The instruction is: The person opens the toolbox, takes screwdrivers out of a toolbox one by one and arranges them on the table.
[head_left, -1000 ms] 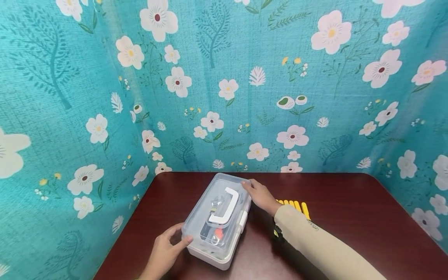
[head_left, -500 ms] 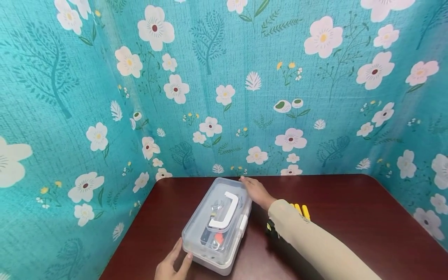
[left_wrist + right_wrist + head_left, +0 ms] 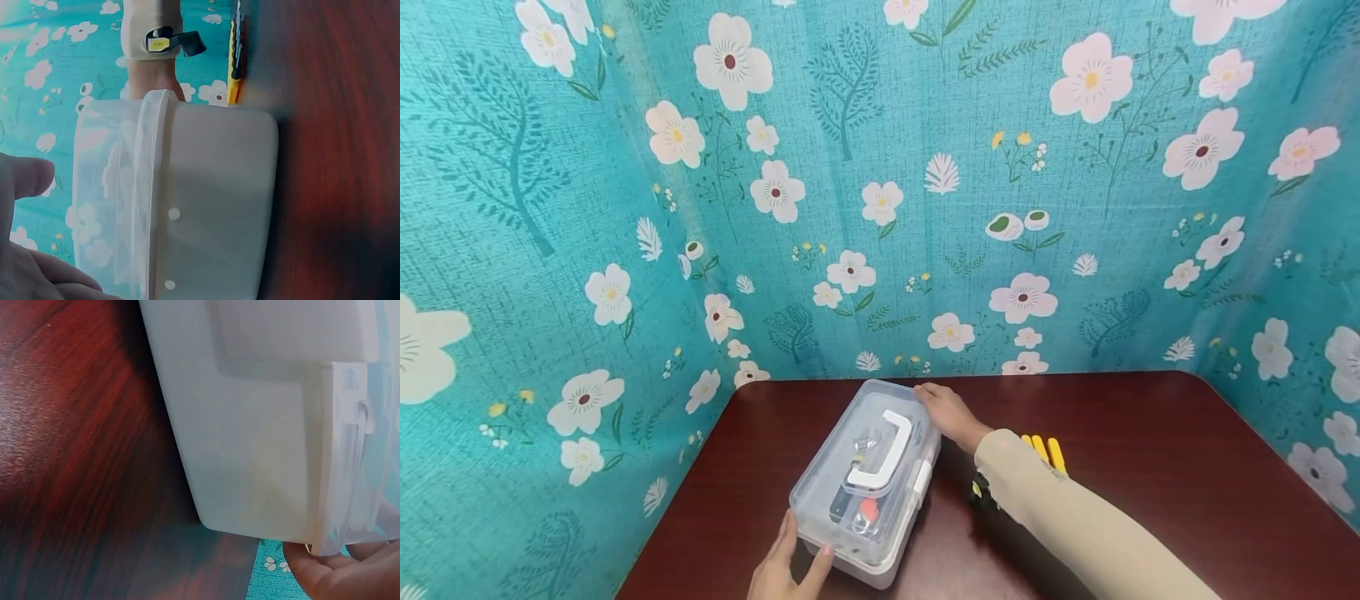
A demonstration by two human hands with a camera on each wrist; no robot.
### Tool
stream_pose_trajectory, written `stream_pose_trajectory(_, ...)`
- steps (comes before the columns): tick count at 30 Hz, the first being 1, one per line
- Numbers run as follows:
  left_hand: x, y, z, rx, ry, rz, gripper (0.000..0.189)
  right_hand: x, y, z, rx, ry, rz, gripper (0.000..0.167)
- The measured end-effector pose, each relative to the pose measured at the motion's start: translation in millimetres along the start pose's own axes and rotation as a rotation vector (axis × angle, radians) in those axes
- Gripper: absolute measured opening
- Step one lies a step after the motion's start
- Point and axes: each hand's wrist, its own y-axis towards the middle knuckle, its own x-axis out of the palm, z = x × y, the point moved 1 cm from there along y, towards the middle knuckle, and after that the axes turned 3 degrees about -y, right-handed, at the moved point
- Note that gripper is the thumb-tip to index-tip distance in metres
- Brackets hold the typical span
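A white storage box point(image 3: 880, 569) with a clear lid point(image 3: 837, 457) lies slantwise on the table. The lid carries a white handle point(image 3: 889, 468). Through it show a metallic piece, a red piece point(image 3: 868, 508) and a dark one. My left hand point(image 3: 786, 567) is at the near left corner, thumb and fingers spread apart. In the left wrist view its thumb point(image 3: 31, 177) stands clear of the box. My right hand point(image 3: 951, 414) holds the far right corner. In the right wrist view its fingers point(image 3: 312, 572) bend round the lid's rim.
Several yellow-handled tools point(image 3: 1056, 454) lie right of the box, partly hidden behind the right sleeve point(image 3: 1060, 508). The dark red table point(image 3: 1150, 467) ends at the back against a turquoise flowered curtain point(image 3: 880, 250). A small black and yellow device point(image 3: 161, 44) is strapped at the right cuff.
The left hand has loosened from the lid's near corner and slid lower and slightly right. The right hand's fingers have shifted along the far edge. The lid's near end sits lower on the base.
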Motion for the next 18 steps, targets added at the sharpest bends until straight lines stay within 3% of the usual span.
stream_pose_trajectory(4, 1.2, 7.6, 1.2, 0.000, 0.003, -0.002, 0.099, -2.4, -3.4, 0.9, 0.031, -0.003, 0.005, 0.049)
stream_pose_trajectory(11, 5.0, 17.9, -0.9, 0.065, 0.012, 0.058, 0.101, -5.1, -13.0, 7.1, 0.053, 0.025, 0.004, 0.048)
stream_pose_trajectory(18, 4.2, 26.6, -1.5, 0.048, 0.000, 0.054, 0.102, -8.0, -24.5, 12.4, 0.062, 0.094, 0.036, 0.049)
